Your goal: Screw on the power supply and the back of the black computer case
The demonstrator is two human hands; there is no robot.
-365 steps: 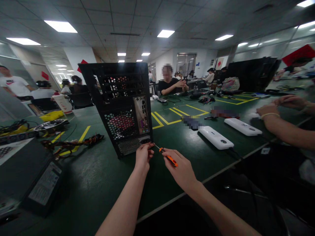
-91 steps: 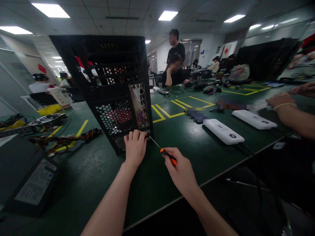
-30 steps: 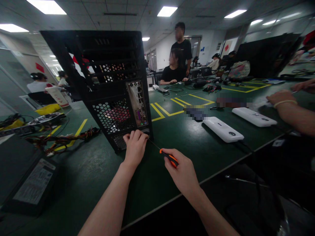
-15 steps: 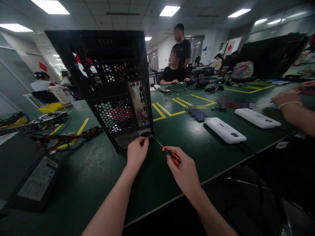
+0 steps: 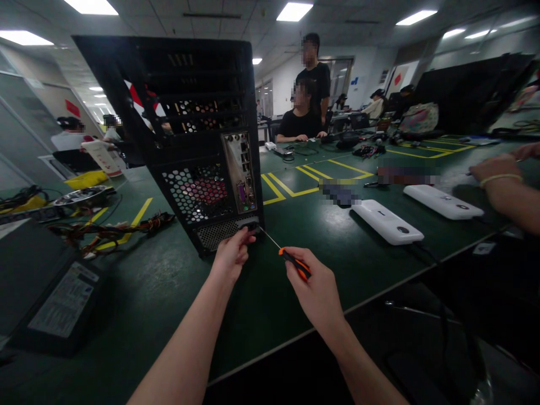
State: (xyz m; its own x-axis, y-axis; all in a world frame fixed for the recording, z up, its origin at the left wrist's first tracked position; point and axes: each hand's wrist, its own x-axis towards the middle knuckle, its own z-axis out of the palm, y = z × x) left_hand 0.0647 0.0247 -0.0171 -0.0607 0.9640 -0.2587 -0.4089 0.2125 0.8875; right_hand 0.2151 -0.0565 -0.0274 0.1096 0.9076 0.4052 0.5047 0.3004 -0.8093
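Note:
A black computer case (image 5: 139, 112) stands upright on the green table with its back panel towards me. Low on that panel sits the power supply (image 5: 217, 232) with its perforated plate and black socket. My right hand (image 5: 316, 281) grips a black-and-orange screwdriver (image 5: 297, 264), whose thin shaft reaches up and left to the panel's lower right corner. Fingers curled, my left hand (image 5: 232, 256) has its fingertips at the socket beside the screwdriver tip. Whatever lies between those fingertips is hidden, and the screw is too small to see.
To the left lie a grey boxy unit with a label (image 5: 63, 301), bundled cables (image 5: 130, 230) and a metal dish (image 5: 84, 194). Two white power banks (image 5: 386, 222) lie on the right, near another person's hands (image 5: 498, 169). The table's front edge (image 5: 270, 356) runs below my wrists.
My left hand's fingers have shifted up and opened out slightly against the socket area. The screwdriver stays at the same corner. The view has tilted a little.

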